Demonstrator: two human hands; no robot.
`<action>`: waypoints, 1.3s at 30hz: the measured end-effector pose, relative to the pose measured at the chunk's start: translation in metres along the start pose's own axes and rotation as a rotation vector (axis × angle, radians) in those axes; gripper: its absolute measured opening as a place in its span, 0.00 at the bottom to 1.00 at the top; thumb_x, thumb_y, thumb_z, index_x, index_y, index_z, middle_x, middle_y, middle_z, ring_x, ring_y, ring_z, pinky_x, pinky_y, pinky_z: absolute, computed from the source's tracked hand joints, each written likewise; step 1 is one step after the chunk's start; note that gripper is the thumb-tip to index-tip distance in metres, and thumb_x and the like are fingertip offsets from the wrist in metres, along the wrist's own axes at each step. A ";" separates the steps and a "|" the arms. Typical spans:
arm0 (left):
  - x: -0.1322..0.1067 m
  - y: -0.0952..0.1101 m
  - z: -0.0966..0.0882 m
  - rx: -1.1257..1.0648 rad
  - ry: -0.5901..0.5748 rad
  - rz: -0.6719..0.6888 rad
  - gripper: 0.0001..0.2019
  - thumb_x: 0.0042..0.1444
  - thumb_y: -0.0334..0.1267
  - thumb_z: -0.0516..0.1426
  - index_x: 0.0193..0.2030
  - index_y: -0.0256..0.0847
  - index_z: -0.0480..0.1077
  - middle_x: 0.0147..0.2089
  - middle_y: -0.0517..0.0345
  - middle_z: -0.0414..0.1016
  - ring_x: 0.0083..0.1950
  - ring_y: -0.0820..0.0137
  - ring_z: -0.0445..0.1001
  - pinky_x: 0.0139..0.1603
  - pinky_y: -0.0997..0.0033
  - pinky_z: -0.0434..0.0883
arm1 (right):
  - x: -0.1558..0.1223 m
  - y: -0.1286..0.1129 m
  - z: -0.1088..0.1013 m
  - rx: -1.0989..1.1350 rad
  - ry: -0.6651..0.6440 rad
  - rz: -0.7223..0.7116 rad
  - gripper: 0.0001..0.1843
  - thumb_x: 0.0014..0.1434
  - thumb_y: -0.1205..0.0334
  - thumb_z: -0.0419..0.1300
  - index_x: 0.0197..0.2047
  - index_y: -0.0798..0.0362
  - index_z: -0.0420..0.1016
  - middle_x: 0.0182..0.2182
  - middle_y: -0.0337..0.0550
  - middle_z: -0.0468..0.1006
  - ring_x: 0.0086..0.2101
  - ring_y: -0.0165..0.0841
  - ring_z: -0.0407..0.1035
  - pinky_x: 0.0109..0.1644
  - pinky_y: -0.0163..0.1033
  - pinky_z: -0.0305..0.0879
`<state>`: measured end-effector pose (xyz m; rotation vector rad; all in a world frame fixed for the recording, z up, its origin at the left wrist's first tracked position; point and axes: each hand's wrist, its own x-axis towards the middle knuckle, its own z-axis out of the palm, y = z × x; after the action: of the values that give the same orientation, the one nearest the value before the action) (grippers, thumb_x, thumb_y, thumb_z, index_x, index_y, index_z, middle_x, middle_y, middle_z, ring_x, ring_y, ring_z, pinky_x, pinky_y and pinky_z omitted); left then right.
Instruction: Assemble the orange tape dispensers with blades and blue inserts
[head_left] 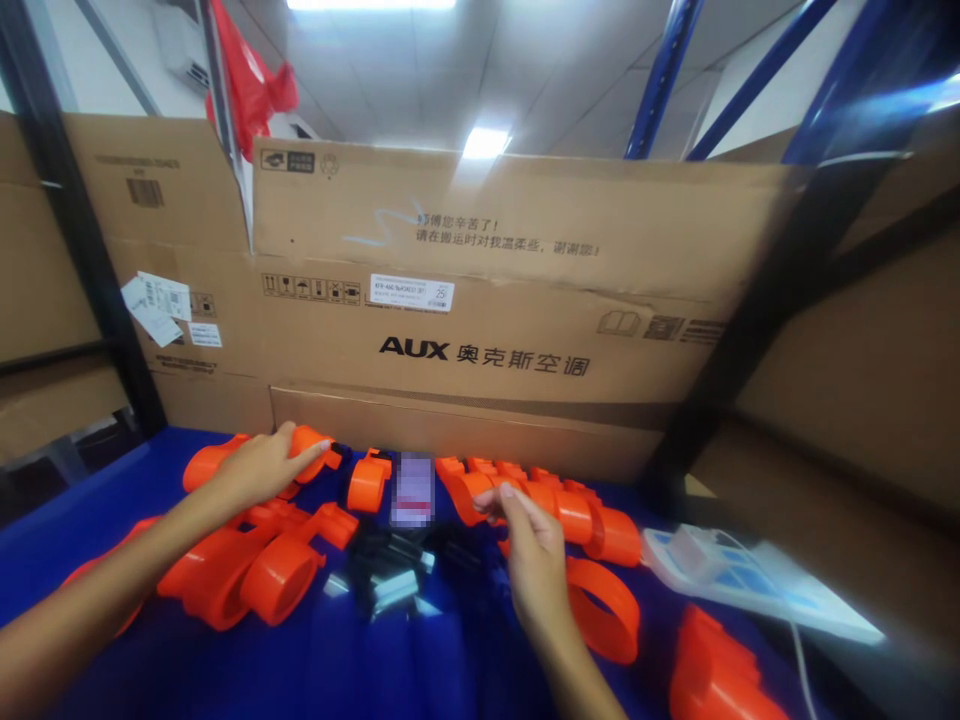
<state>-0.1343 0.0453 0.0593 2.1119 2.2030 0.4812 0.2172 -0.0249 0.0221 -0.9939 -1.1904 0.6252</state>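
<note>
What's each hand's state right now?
Left hand: resting on the rear orange part, index finger out; grip cannot be told.
Right hand: fingers curled, pinching near the orange row; hold cannot be told.

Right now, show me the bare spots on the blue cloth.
Bare blue cloth lies between the two forearms, below the black parts. Another patch sits far left, beside the black post. Crowded: orange parts around the left hand and right hand, and the white tray at right.

The 2 bare forearms reach forward; the left hand [259,465] lies palm down, index finger extended, the right hand [531,548] bunches its fingertips together.
</note>
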 end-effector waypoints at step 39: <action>0.015 -0.013 0.026 0.144 0.106 0.138 0.32 0.61 0.62 0.46 0.54 0.39 0.74 0.51 0.35 0.77 0.58 0.41 0.69 0.57 0.47 0.63 | 0.003 -0.003 -0.001 0.015 -0.100 0.011 0.22 0.63 0.44 0.59 0.29 0.53 0.81 0.26 0.43 0.79 0.27 0.35 0.67 0.32 0.39 0.63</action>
<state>-0.1415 0.0643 0.0338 2.3771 2.2187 0.4663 0.2187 -0.0240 0.0258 -0.9667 -1.2675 0.6986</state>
